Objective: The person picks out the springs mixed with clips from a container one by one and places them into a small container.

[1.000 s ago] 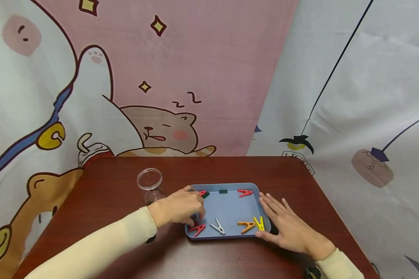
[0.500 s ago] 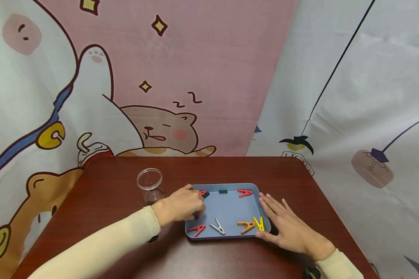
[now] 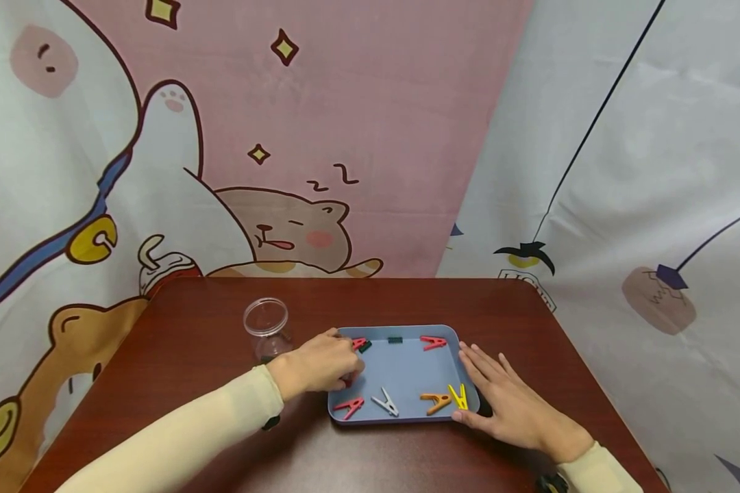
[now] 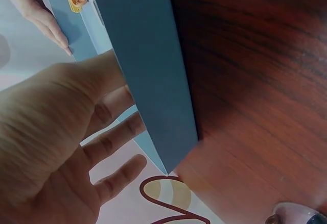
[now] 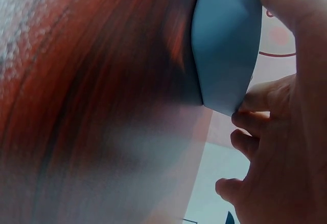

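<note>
Left grip (image 3: 321,366) between jar (image 3: 265,329) and tray (image 3: 401,373)

A dark red-brown wooden table (image 3: 222,322) with rounded corners is set against hanging cloths. Behind the table, to its left and centre, a pink backdrop (image 3: 370,103) is printed with a sleeping cartoon animal (image 3: 296,229), stars and a white figure. To the right of the table, a pale grey cloth (image 3: 641,171) with dark lines is hung. Even, soft light is cast over the table.
</note>
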`<state>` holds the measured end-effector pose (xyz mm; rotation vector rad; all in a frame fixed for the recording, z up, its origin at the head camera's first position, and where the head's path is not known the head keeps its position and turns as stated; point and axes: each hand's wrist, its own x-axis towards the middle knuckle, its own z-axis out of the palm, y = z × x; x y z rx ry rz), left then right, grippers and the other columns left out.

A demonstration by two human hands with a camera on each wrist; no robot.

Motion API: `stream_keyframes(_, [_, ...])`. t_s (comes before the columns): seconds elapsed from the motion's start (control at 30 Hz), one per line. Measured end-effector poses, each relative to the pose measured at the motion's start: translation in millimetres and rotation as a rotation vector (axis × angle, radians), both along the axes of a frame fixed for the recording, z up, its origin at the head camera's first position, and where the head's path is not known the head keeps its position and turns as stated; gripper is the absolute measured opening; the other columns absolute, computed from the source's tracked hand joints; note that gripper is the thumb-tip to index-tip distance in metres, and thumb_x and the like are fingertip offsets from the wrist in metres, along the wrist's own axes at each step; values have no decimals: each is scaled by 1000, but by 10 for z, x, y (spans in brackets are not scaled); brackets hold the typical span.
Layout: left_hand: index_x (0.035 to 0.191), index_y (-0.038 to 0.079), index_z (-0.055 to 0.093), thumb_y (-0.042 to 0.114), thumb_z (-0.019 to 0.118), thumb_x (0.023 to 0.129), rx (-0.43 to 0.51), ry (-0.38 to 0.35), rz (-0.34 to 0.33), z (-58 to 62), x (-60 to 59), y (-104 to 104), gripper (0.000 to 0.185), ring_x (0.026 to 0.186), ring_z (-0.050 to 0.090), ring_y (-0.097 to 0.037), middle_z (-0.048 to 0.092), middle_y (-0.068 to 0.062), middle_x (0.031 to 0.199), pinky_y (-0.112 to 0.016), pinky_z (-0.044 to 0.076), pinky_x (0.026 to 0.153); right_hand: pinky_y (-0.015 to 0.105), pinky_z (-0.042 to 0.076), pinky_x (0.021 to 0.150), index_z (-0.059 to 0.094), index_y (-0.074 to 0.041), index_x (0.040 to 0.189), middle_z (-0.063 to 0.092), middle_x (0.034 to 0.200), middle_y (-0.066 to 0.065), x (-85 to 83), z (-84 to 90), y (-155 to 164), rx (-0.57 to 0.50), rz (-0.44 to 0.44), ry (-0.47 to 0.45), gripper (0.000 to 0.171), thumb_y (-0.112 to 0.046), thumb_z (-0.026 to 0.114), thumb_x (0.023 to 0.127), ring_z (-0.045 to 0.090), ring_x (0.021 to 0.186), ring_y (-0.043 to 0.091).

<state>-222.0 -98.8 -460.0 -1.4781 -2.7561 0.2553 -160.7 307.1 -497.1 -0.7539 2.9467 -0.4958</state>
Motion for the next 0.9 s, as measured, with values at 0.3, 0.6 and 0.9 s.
stream_keyframes(0.3, [108,31,87,30,96,99,55,-25,-21,2,10,-18,13,94,72,-6,81,15,91,-42,58,99,84,22,138,38,-10,182,33,194,8,1,38,-19,1,-13,-17,115,-79,76,99,30,179,46])
stream_keyframes(0.6, [116,27,88,23,92,102,149,-94,-22,6,23,-53,15,95,73,-4,87,10,109,-31,63,94,82,20,140,38,-10,182,33,194,8,4,20,-23,-3,-16,-23,115,-80,76,99,30,179,47])
stream_keyframes(0.9, [120,17,84,6,86,103,341,-274,13,55,11,-135,21,83,60,-2,78,-4,114,-12,52,73,81,16,141,37,-10,183,31,194,8,-3,7,-25,-17,-23,-42,116,-80,76,98,28,180,47])
